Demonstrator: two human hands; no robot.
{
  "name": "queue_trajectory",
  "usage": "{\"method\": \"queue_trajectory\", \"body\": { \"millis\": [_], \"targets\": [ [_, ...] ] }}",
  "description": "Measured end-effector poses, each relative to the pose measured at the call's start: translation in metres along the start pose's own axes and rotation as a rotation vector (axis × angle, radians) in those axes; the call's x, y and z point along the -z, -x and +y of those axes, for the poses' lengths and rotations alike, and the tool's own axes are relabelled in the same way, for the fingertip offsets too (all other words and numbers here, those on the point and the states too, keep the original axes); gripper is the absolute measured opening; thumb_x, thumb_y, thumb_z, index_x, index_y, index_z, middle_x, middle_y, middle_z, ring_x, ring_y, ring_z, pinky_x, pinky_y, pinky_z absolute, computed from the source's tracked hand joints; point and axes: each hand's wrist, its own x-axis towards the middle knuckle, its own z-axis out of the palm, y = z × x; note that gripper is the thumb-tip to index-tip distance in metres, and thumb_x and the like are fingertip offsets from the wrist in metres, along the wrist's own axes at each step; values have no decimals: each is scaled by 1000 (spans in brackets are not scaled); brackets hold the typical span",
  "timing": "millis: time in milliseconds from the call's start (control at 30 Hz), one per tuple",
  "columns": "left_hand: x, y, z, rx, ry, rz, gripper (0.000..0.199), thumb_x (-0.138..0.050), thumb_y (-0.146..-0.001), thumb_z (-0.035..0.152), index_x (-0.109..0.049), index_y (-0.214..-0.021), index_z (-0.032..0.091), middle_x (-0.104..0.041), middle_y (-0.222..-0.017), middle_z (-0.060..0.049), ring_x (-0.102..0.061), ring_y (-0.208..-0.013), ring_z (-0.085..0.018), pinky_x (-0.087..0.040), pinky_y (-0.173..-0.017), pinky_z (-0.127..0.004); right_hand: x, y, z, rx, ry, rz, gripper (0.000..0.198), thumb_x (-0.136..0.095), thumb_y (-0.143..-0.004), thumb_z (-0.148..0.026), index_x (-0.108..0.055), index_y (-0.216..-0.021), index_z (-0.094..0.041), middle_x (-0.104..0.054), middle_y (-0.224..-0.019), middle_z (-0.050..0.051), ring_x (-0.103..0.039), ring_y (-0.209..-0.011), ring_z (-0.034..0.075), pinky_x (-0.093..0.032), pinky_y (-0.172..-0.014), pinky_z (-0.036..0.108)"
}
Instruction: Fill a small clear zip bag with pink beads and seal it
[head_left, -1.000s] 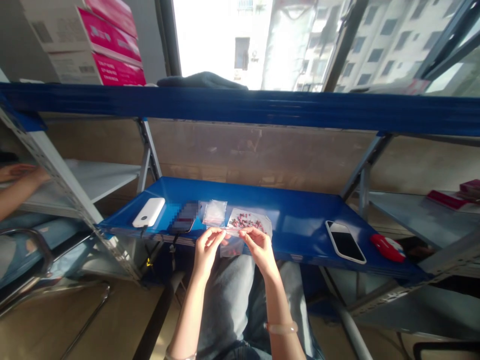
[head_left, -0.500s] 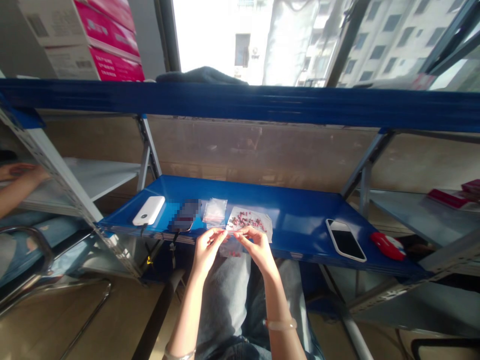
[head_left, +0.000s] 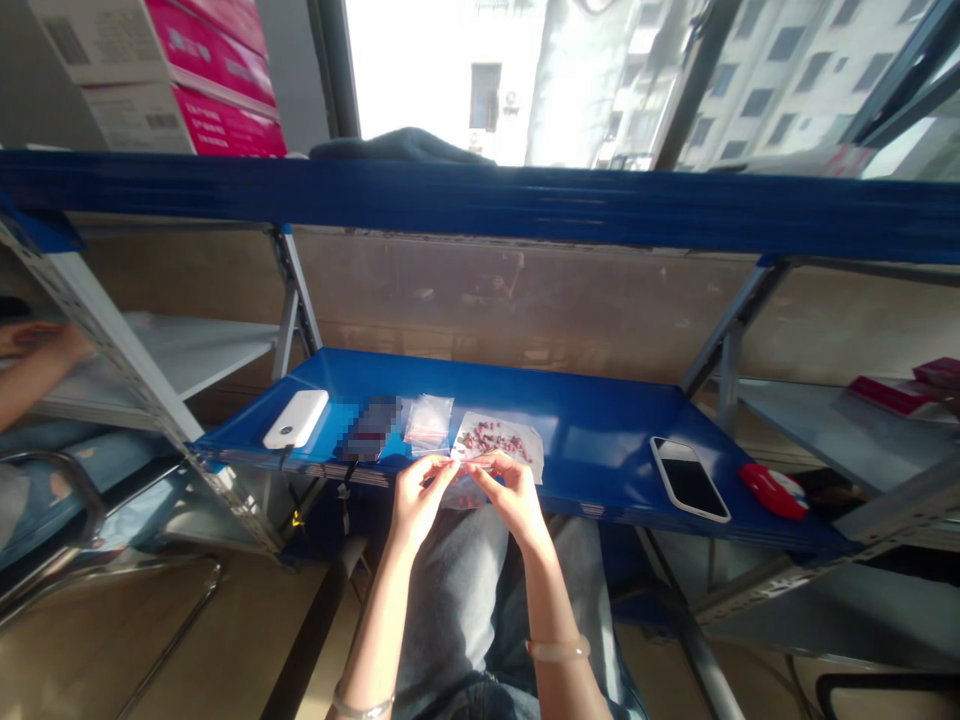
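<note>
A small clear plastic bag (head_left: 463,493) with red bits in it hangs at the table's front edge, above my lap. My left hand (head_left: 417,500) pinches its top edge between thumb and fingers from the left. From the right, my right hand (head_left: 516,495) pinches the same edge, its fingertips close to the left ones. Just beyond the hands lies a white paper sheet (head_left: 529,442) with many small dark red pieces (head_left: 491,438) scattered over it. Left of the paper, flat clear bags (head_left: 428,424) lie stacked on the blue table (head_left: 592,420).
A white power bank (head_left: 296,419) and a blurred dark object (head_left: 369,430) lie to the left. On the right are a phone (head_left: 688,478) and a red object (head_left: 772,490). A blue shelf beam (head_left: 480,205) crosses above. Another person's arm (head_left: 41,365) shows at far left.
My fingertips have come slightly closer together along the bag's top edge. The bag sits a little higher and is more covered by my fingers.
</note>
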Motion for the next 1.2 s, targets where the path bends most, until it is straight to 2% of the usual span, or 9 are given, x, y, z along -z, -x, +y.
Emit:
{"method": "queue_trajectory", "body": {
  "millis": [300,400,500,633,767,1000,1200],
  "targets": [
    [6,-1,-1,47,-29,-48,23,-67,-76,36,-70,-87,15,-73,-88,-8,-68,-86,-22,-53,-77,-31,1,0,-3,-31,15,8,25,-61,-80,-42,-68,-79,-18,-67,-81,5,-61,-80,19,-48,-71,31],
    [9,-2,-2,49,-20,-29,23,-67,-76,36,-69,-86,15,-73,-88,-8,-68,-85,-22,-52,-78,-31,0,-1,-1,-49,14,1,24,-63,-79,-42,-69,-80,-19,-67,-82,6,-60,-81,20,-49,-70,31],
    [10,-2,0,38,-24,5,22,-67,-76,35,-68,-84,15,-72,-84,-6,-68,-81,-20,-52,-77,-30,-3,0,0,-66,-66,-37,26,-65,-77,-43,-69,-82,-19,-65,-83,6,-59,-75,18,-50,-63,29],
    [8,-1,4,30,-36,3,22,-67,-76,35,-68,-82,15,-72,-83,-6,-67,-82,-20,-52,-77,-30,-7,2,-2,-85,-139,-65,31,-65,-76,-46,-70,-85,-17,-64,-83,7,-58,-70,17,-50,-54,26],
    [4,0,6,28,-18,-15,22,-67,-76,35,-68,-84,15,-72,-86,-7,-67,-85,-21,-52,-79,-31,-7,2,-5,-77,-99,-25,29,-66,-75,-45,-70,-82,-18,-65,-84,6,-60,-76,19,-49,-54,25],
    [1,2,12,1,-49,-46,22,-66,-77,35,-68,-83,15,-72,-86,-7,-67,-85,-20,-52,-80,-30,-3,2,-5,-54,-91,-12,28,-66,-75,-45,-68,-80,-17,-64,-79,5,-57,-66,15,-48,-49,23],
    [-1,3,11,-43,-87,-11,21,-64,-78,35,-67,-84,15,-71,-85,-5,-66,-84,-19,-51,-79,-28,-5,2,-6,-64,-120,-19,31,-66,-75,-47,-68,-81,-16,-62,-80,6,-56,-66,16,-46,-42,22]
  ]
}}
